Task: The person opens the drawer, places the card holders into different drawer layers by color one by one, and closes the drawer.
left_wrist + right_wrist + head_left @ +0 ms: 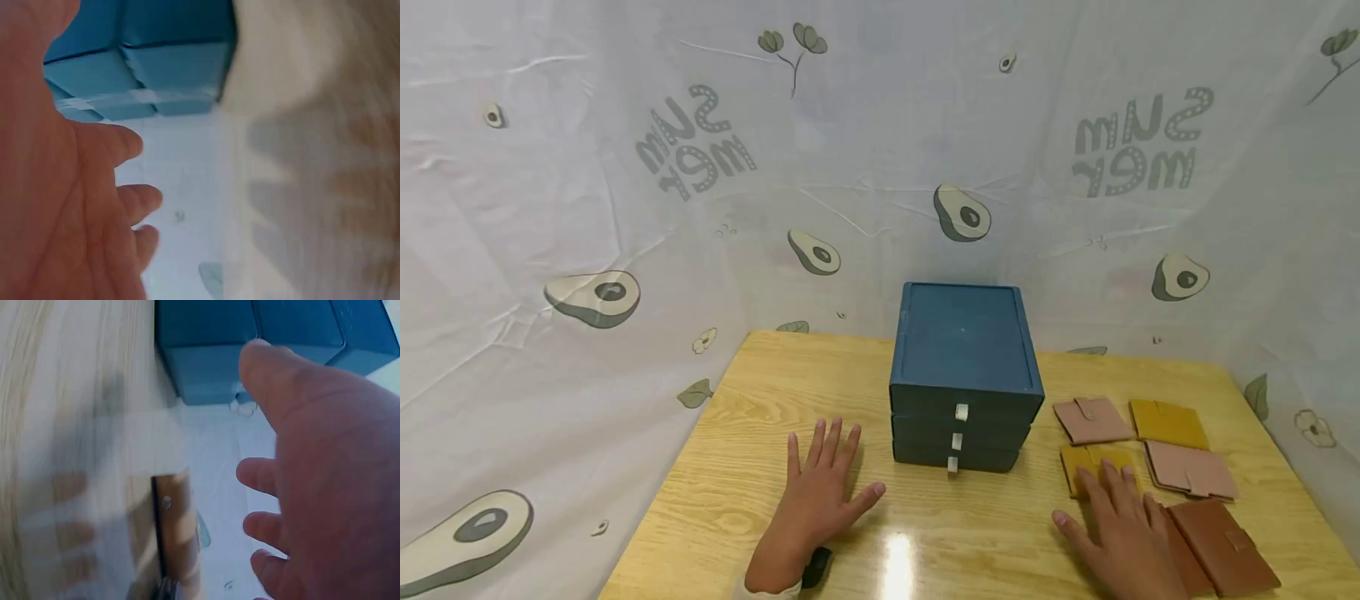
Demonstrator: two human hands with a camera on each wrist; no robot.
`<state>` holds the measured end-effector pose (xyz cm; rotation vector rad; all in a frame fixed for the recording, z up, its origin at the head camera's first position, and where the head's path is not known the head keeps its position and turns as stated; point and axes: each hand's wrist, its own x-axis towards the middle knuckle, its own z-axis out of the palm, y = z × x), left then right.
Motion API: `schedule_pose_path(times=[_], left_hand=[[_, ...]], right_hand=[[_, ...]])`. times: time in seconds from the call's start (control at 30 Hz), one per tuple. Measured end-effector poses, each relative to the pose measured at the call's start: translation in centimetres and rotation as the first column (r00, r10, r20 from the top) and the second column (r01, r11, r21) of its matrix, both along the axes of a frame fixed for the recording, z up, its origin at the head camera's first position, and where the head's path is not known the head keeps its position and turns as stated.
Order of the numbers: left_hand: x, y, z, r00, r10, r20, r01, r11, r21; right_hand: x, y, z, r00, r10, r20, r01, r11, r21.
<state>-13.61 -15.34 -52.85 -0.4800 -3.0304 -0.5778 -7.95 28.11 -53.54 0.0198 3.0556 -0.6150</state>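
A blue box of three stacked drawers [966, 342] with small white pulls stands toward the back of the wooden table. My left hand [820, 504], fingers spread, is to the left of the box and in front of it; nothing is in it. On the right, my right hand [1116, 529] reaches over the front yellow wallet [1097, 462], partly covering it, its fingers extended. In the right wrist view the palm [344, 469] holds nothing and looks raised off the table. A brown wallet [1225, 546] lies beside that hand, with another brown piece partly hidden under it.
Behind the front yellow wallet lie a pink wallet [1092, 419] and a second yellow wallet [1168, 423]. Another pink wallet [1191, 469] sits to its right. A white cloth [865, 167] printed with avocados hangs behind the wooden table [722, 467].
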Motion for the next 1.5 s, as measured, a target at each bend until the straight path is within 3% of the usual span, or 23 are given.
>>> schedule_pose_path(times=[0.1,0.23,0.3,0.37,0.5,0.63,0.77,0.9,1.07,1.23,1.37,1.5], left_hand=[[0.0,0.1,0.3,0.998,-0.038,0.047,0.034,0.996,0.082],[0.0,0.4,1.2,0.986,-0.102,0.13,0.071,0.971,0.228],[-0.3,0.5,1.9,0.978,-0.135,0.156,0.086,0.954,0.287],[-0.6,0.7,2.8,0.973,-0.163,0.166,0.101,0.938,0.331],[-1.6,1.2,4.7,0.973,-0.192,0.127,0.125,0.904,0.409],[-2.6,1.7,6.2,0.983,-0.178,0.041,0.142,0.887,0.44],[-3.7,2.2,7.4,0.988,-0.151,-0.031,0.147,0.87,0.471],[-5.0,3.0,8.5,0.988,-0.117,-0.1,0.152,0.842,0.518],[-6.5,4.3,9.7,0.986,-0.078,-0.146,0.145,0.832,0.536],[-7.4,5.2,10.2,0.988,-0.07,-0.135,0.133,0.827,0.547],[-8.0,5.6,10.4,0.99,-0.076,-0.116,0.13,0.803,0.582],[-8.3,5.9,10.7,0.993,-0.078,-0.092,0.118,0.773,0.624]], right_hand=[[0.3,-0.6,0.4,0.999,0.006,-0.046,-0.005,0.999,0.032],[0.3,-2.2,1.2,0.987,0.041,-0.156,-0.036,0.999,0.038],[0.1,-3.3,1.9,0.988,0.062,-0.14,-0.067,0.997,-0.03],[-0.3,-4.7,2.6,0.995,0.072,-0.064,-0.081,0.986,-0.146],[-1.1,-7.2,4.2,0.993,0.086,0.081,-0.045,0.909,-0.415],[-1.9,-9.2,5.4,0.985,0.144,0.096,-0.064,0.816,-0.574],[-2.8,-10.6,6.3,0.966,0.248,0.071,-0.145,0.751,-0.644],[-3.7,-11.8,7.3,0.953,0.3,0.05,-0.179,0.685,-0.706],[-4.8,-13.0,8.4,0.956,0.276,0.1,-0.085,0.586,-0.806],[-5.6,-13.5,8.6,0.962,0.226,0.153,0.02,0.503,-0.864],[-6.1,-13.7,8.8,0.96,0.224,0.168,0.05,0.455,-0.889],[-6.5,-13.8,9.1,0.96,0.223,0.167,0.057,0.428,-0.902]])
